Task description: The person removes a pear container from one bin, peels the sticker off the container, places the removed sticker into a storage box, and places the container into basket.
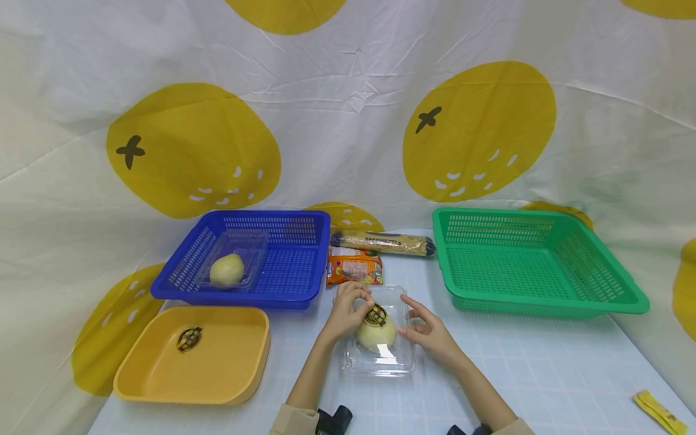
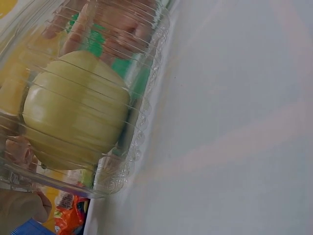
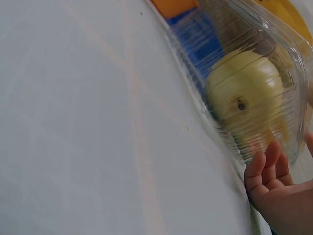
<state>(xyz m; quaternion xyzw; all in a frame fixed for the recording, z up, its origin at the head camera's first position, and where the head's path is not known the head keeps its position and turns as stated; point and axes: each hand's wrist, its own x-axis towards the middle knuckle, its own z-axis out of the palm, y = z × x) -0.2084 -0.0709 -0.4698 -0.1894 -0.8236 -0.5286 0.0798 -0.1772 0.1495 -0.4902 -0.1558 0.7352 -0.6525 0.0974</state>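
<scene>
A clear plastic clamshell box stands on the table with its lid down and a pale yellow-green round fruit inside. My left hand is at the lid's left side, thumb and index finger pinching the edge of a dark round sticker over the lid. Whether the sticker is stuck down I cannot tell. At the box's right side, my right hand has its fingers spread and loosely bent, fingertips at the wall. The right wrist view shows those fingers beside the ribbed wall, gripping nothing.
A blue basket at back left holds another clear box with a similar fruit. The yellow tray contains another dark sticker. Spaghetti and an orange packet lie behind; a green basket stands right, a yellow strip front right.
</scene>
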